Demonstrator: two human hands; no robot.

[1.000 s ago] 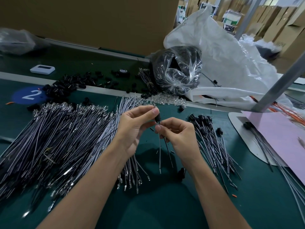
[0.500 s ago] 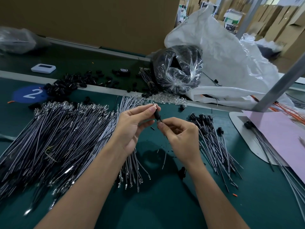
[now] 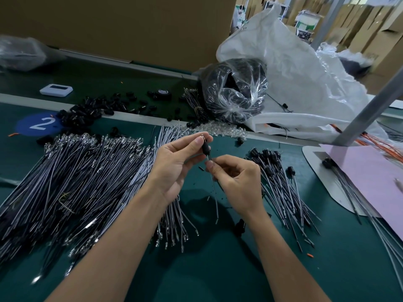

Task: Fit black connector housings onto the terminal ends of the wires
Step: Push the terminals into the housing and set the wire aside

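My left hand point(image 3: 174, 162) pinches a small black connector housing point(image 3: 205, 148) between thumb and forefinger, a metal terminal tip showing just above it. Directly below, my right hand point(image 3: 235, 182) pinches the grey wires point(image 3: 216, 201) that run down out of the housing and hang over the green mat. A big pile of bare terminal wires point(image 3: 82, 177) lies to the left. Wires with black housings fitted point(image 3: 279, 177) lie in a fan to the right. Loose black housings point(image 3: 96, 107) are scattered along the back.
A clear bag of black parts point(image 3: 235, 92) and a white sack point(image 3: 301, 79) stand at the back. A white device point(image 3: 56, 90) lies far left. A pink sheet point(image 3: 370, 177) on a white board with more wires is right. A grey post point(image 3: 370, 110) rises there.
The housing has slid up along the wires toward the terminal end; my right hand moved slightly down and regripped the wires below it. The wire tails swing lower again.
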